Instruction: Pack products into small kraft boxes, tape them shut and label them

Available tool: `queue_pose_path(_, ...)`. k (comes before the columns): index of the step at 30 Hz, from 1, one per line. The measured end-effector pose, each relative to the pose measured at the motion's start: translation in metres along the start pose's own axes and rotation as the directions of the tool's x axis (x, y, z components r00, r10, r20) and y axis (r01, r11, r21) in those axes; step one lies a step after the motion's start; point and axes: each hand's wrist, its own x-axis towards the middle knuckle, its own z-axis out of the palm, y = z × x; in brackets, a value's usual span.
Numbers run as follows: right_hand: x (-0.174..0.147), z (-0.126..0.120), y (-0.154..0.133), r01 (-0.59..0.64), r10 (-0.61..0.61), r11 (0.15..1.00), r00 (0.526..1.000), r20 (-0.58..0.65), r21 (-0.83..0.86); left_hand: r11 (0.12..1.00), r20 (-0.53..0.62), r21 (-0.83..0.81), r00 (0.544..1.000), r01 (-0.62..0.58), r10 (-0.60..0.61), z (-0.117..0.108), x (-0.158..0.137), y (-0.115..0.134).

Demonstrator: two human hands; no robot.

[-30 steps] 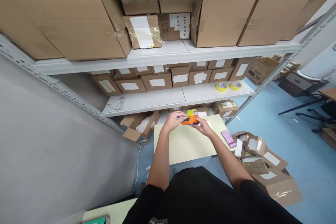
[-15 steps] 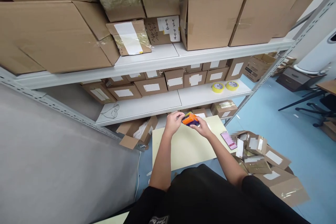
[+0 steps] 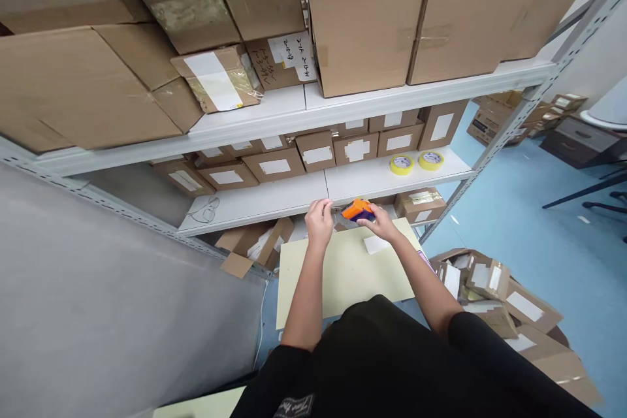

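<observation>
The left hand's fingertips [image 3: 328,202] are drawn together in what looks like a pinch; whether they hold a strip of tape is too small to tell. The right hand [image 3: 381,223] grips the near end of an orange-and-dark-purple hand-held tape dispenser [image 3: 357,209], thumb along its side and fingers curled around it. Half a second ago the left hand [image 3: 319,225] was right at the dispenser's front; now a clear gap stands between them, so the right hand alone appears to carry its weight, and the left seems free to work apart from its body. The dispenser is held in the air, tilted, around the far edge of a pale yellow table [image 3: 347,274]. On the table, just below the right hand, lies a white paper slip [image 3: 376,243], more plainly in sight than before, while a phone [image 3: 424,259] is now mostly hidden by the right forearm. Beyond, a white shelf [image 3: 274,199] bears two yellow tape rolls, one on the left [image 3: 401,172] and one on the right [image 3: 431,166], and, at its left end, eyeglasses [image 3: 209,212]. An open cardboard box [image 3: 238,266] sits left of the table; flattened and taped cartons [image 3: 490,276] heap to its right.
</observation>
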Motion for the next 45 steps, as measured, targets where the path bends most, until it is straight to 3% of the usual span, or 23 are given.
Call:
queue_pose_path(3, 0.009, -0.01, 0.015, -0.037, 0.037, 0.999, 0.999, 0.022, -0.013, 0.996, 0.114, 0.029, 0.99, -0.09, 0.086, 0.003, 0.003, 0.008)
queue_pose_path(9, 0.062, -0.035, 0.057, -0.059, 0.07, 0.978, 0.996, 0.046, -0.202, 0.987, -0.1, -0.013, 0.982, 0.162, -0.162, 0.0, -0.012, 0.021)
queue_pose_path(14, 0.122, -0.046, 0.092, -0.154, 0.21, 0.882, 0.974, 0.079, -0.446, 0.966, -0.115, 0.022, 0.961, 0.257, -0.253, -0.006, -0.027, 0.022)
queue_pose_path(21, 0.15, -0.035, 0.122, -0.142, 0.133, 0.953, 0.99, -0.052, -0.268, 0.943, -0.098, 0.081, 0.944, 0.323, -0.315, -0.008, -0.048, 0.016)
queue_pose_path(26, 0.143, -0.039, 0.109, -0.061, 0.037, 0.986, 0.987, -0.157, -0.156, 0.918, -0.049, 0.11, 0.924, 0.382, -0.379, -0.002, -0.055, 0.012)
queue_pose_path(32, 0.112, -0.023, 0.056, 0.135, -0.135, 0.991, 0.991, -0.018, 0.002, 0.861, 0.03, 0.086, 0.863, 0.501, -0.505, 0.004, -0.075, -0.007)
queue_pose_path(35, 0.086, 0.002, 0.033, 0.143, -0.147, 0.985, 0.988, 0.035, 0.097, 0.84, 0.001, 0.074, 0.842, 0.538, -0.539, -0.002, -0.096, -0.018)
queue_pose_path(39, 0.044, 0.048, 0.017, 0.11, -0.15, 0.97, 0.973, 0.175, 0.219, 0.827, -0.045, 0.165, 0.841, 0.538, -0.539, -0.028, -0.132, -0.024)
queue_pose_path(45, -0.022, 0.122, -0.006, 0.053, -0.208, 0.938, 0.877, 0.433, 0.343, 0.72, -0.166, 0.313, 0.782, 0.62, -0.601, -0.085, -0.193, -0.029)
